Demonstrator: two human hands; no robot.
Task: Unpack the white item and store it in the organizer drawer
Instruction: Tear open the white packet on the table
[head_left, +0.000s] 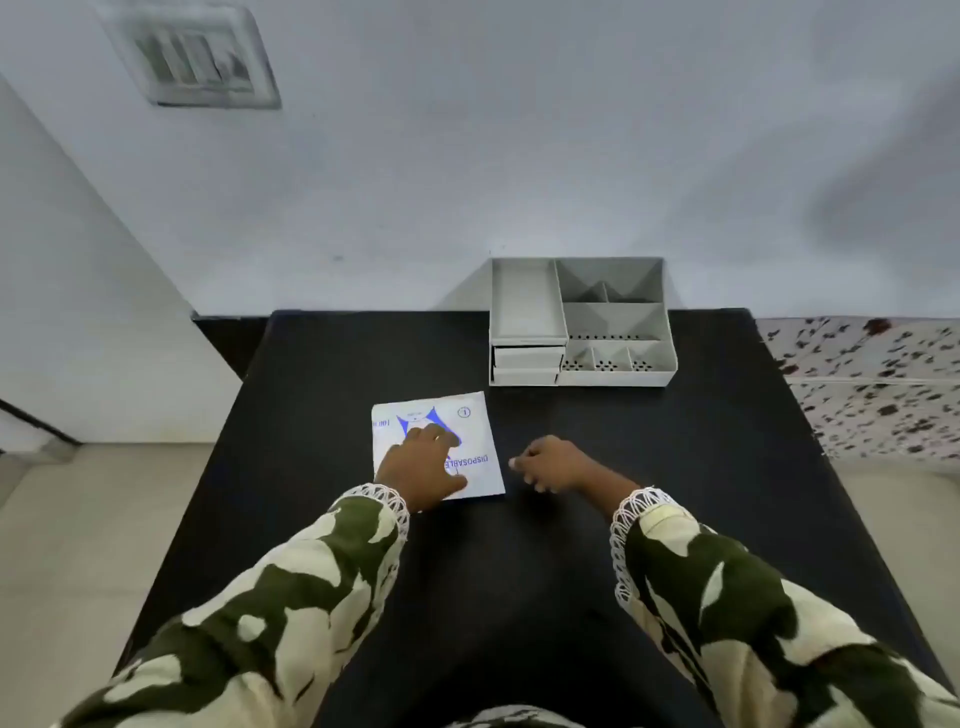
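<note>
A flat white packet (478, 421) with blue print reading "DISPOSABLE" lies on the black table (675, 467), left of centre. My left hand (422, 467) rests flat on the packet, fingers spread over its lower left part. My right hand (550, 464) hovers just right of the packet's edge with its fingers curled, holding nothing that I can see. A grey desk organizer (582, 322) stands at the table's far edge against the wall, with several open compartments on top and two small closed drawers (527, 365) at its front left.
A pale wall (467, 156) runs right behind the table and organizer. A speckled counter (872, 384) adjoins the table on the right. Pale floor (104, 519) lies to the left.
</note>
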